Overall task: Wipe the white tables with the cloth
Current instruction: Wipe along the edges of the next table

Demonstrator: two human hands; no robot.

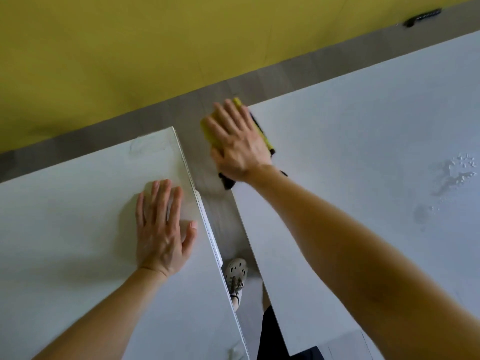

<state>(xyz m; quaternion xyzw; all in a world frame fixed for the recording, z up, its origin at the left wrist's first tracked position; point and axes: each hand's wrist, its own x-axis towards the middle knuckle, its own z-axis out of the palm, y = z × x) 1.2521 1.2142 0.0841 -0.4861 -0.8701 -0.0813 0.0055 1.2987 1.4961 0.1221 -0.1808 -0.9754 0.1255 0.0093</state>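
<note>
right hand [235,141], fingers spread flat, presses the soft yellow dark-edged cloth [207,127] at a corner of the flat white table [363,152]; likely light and limp, pin it under the palm.

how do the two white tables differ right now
The right table has water drops pooled on it; the left table shows only a faint smear near its far corner. The right hand presses the yellow cloth at the right table's far corner; the left table bears just the flat left hand. Both are white.
</note>
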